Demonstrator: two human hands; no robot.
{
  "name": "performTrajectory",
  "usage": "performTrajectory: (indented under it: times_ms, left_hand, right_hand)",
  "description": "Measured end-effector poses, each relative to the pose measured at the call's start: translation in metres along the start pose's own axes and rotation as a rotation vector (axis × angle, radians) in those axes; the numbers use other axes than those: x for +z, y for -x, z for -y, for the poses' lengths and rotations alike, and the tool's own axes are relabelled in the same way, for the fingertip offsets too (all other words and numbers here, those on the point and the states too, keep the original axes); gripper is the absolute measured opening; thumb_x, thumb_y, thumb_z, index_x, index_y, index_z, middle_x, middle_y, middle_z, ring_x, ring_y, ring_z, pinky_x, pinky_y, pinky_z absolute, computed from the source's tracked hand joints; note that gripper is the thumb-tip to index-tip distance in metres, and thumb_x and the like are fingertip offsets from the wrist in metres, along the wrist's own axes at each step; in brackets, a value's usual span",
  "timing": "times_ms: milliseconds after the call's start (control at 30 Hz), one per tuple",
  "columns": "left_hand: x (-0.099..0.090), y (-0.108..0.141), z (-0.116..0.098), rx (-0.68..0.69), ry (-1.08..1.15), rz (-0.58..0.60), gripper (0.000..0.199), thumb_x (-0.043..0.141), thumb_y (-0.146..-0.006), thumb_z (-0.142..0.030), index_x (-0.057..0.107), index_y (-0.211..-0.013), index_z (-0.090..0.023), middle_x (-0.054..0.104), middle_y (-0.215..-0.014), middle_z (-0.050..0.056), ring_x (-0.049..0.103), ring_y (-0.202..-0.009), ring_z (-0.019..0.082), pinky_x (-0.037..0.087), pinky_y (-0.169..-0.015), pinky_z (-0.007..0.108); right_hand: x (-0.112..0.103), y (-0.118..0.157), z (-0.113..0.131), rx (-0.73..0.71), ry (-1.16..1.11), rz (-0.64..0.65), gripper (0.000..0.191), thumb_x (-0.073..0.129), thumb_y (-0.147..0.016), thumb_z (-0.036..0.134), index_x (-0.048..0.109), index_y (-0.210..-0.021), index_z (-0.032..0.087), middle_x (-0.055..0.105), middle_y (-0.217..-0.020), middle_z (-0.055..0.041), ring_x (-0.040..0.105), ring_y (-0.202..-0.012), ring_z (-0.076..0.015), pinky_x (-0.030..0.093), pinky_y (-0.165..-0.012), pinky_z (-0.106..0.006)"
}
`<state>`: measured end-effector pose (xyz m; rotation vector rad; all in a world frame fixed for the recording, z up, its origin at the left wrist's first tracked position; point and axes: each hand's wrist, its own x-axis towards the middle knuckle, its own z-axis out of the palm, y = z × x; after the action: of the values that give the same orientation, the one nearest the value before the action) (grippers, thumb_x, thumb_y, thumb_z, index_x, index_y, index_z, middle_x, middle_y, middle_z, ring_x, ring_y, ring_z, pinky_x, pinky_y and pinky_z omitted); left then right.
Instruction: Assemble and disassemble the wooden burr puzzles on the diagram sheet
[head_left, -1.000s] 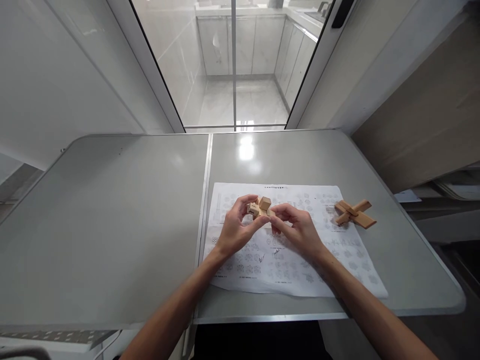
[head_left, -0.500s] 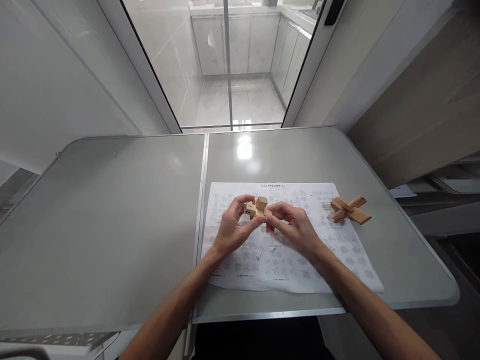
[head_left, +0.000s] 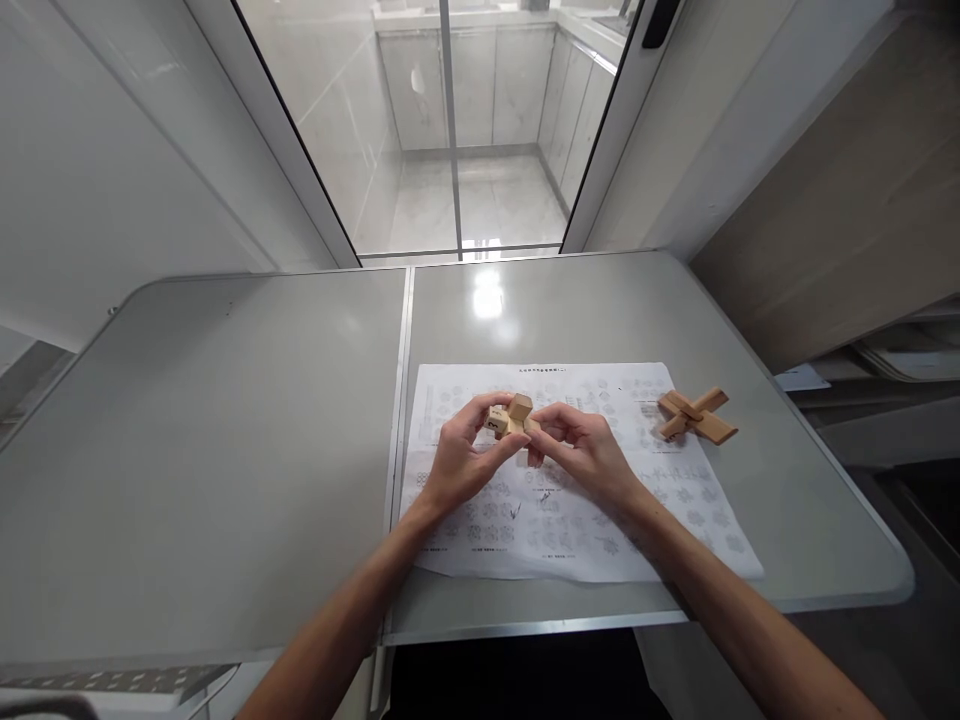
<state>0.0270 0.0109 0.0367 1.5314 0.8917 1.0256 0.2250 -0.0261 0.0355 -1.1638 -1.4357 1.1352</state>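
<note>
Between my two hands is a light wooden burr puzzle (head_left: 519,408), raised over a printed sheet. My left hand (head_left: 466,452) grips its left side with thumb and fingers, close to a block end marked with dark print. On the opposite side, my right hand (head_left: 581,440) pinches it between thumb and fingertips. Another block end sticks up at the top. My fingers hide the puzzle's lower parts. The printed sheet (head_left: 480,545) lies under both hands, covered with rows of small diagrams.
A darker wooden cross-shaped puzzle (head_left: 697,415) sits at the sheet's right edge. The grey table (head_left: 225,450) has a metal seam (head_left: 401,400) left of the sheet. Beyond its far edge stands a glass door (head_left: 454,130). Shelves (head_left: 911,350) are at the right.
The puzzle has turned very slightly in my hands, and its marked end shows a little differently. Both hands keep their hold. The whole view has shifted slightly.
</note>
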Motion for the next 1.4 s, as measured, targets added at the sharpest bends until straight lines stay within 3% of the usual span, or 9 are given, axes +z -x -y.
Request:
performTrajectory:
  times_ms: [133,300,400,533,767,933,1100,1233,1400]
  left_hand:
    - [0.000,0.000,-0.003,-0.021,0.043,-0.003,0.039,0.081,-0.092,-0.040,0.070,-0.124,-0.022,0.074,-0.126,0.010,0.070,-0.106,0.023,0.054,-0.096,0.035]
    - [-0.001,-0.002,-0.002,-0.214,0.162,-0.004,0.046,0.076,-0.095,-0.054,0.072,-0.126,-0.020,0.076,-0.106,0.008,0.071,-0.096,0.023,0.054,-0.090,0.034]
    - [0.000,-0.004,0.001,-0.284,0.352,-0.001,0.057,0.069,-0.097,-0.063,0.069,-0.130,-0.017,0.075,-0.113,0.012,0.072,-0.101,0.026,0.054,-0.095,0.037]
    - [0.003,-0.005,0.001,-0.381,0.571,0.139,0.067,0.061,-0.100,-0.068,0.063,-0.139,-0.014,0.072,-0.128,0.019,0.074,-0.099,0.026,0.056,-0.093,0.041]
    - [0.005,-0.003,-0.003,-0.443,0.688,0.269,0.067,0.062,-0.100,-0.066,0.063,-0.144,-0.015,0.074,-0.127,0.020,0.074,-0.101,0.026,0.054,-0.093,0.038]
    - [0.000,-0.008,0.007,-0.495,0.732,0.139,0.066,0.067,-0.098,-0.065,0.065,-0.138,-0.013,0.074,-0.129,0.020,0.072,-0.110,0.028,0.052,-0.100,0.039]
    - [-0.006,-0.015,0.012,-0.490,0.842,0.012,0.054,0.070,-0.097,-0.062,0.072,-0.120,-0.013,0.078,-0.114,0.016,0.073,-0.096,0.023,0.055,-0.101,0.039]
    - [-0.009,-0.017,0.009,-0.486,0.871,-0.084,0.050,0.070,-0.098,-0.060,0.076,-0.114,-0.013,0.078,-0.121,0.016,0.073,-0.097,0.021,0.055,-0.104,0.036]
    - [-0.009,-0.015,0.007,-0.479,0.906,-0.094,0.049,0.073,-0.096,-0.058,0.076,-0.114,-0.013,0.077,-0.121,0.016,0.073,-0.097,0.020,0.054,-0.106,0.037]
  right_hand:
    - [0.001,0.000,-0.004,-0.009,-0.021,-0.022,0.023,0.075,-0.100,0.045,0.068,-0.097,0.023,0.075,-0.072,-0.0003,0.075,-0.066,-0.0195,0.061,-0.065,-0.032]
    - [0.003,-0.002,-0.012,-0.126,0.032,-0.059,0.023,0.078,-0.098,0.043,0.066,-0.108,0.026,0.067,-0.073,0.0026,0.070,-0.065,-0.0185,0.061,-0.065,-0.034]
    - [0.006,-0.003,-0.012,-0.300,0.202,-0.152,0.050,0.086,-0.090,0.042,0.060,-0.131,0.030,0.067,-0.098,-0.0032,0.069,-0.083,-0.0228,0.062,-0.072,-0.040]
    - [0.007,-0.005,-0.011,-0.431,0.419,-0.157,0.079,0.089,-0.087,0.040,0.047,-0.153,0.034,0.057,-0.137,-0.0143,0.061,-0.122,-0.0342,0.061,-0.093,-0.053]
    - [0.008,-0.005,-0.009,-0.403,0.382,-0.074,0.062,0.083,-0.093,0.034,0.054,-0.147,0.032,0.065,-0.141,-0.0123,0.064,-0.130,-0.0348,0.056,-0.109,-0.056]
    - [0.005,-0.005,-0.003,-0.395,0.338,-0.141,0.058,0.085,-0.090,0.034,0.057,-0.141,0.029,0.071,-0.133,-0.0105,0.070,-0.121,-0.0319,0.058,-0.103,-0.051]
    - [0.002,-0.007,-0.006,-0.368,0.374,-0.254,0.056,0.084,-0.091,0.040,0.058,-0.139,0.029,0.071,-0.134,-0.0112,0.069,-0.120,-0.0320,0.058,-0.101,-0.051]
    - [0.004,-0.008,-0.017,-0.277,0.434,-0.244,0.055,0.081,-0.094,0.045,0.056,-0.140,0.028,0.069,-0.136,-0.0121,0.067,-0.120,-0.0326,0.057,-0.101,-0.051]
    - [0.005,-0.008,-0.030,-0.160,0.522,-0.192,0.054,0.082,-0.092,0.045,0.059,-0.137,0.026,0.068,-0.132,-0.0138,0.063,-0.122,-0.0353,0.055,-0.103,-0.055]
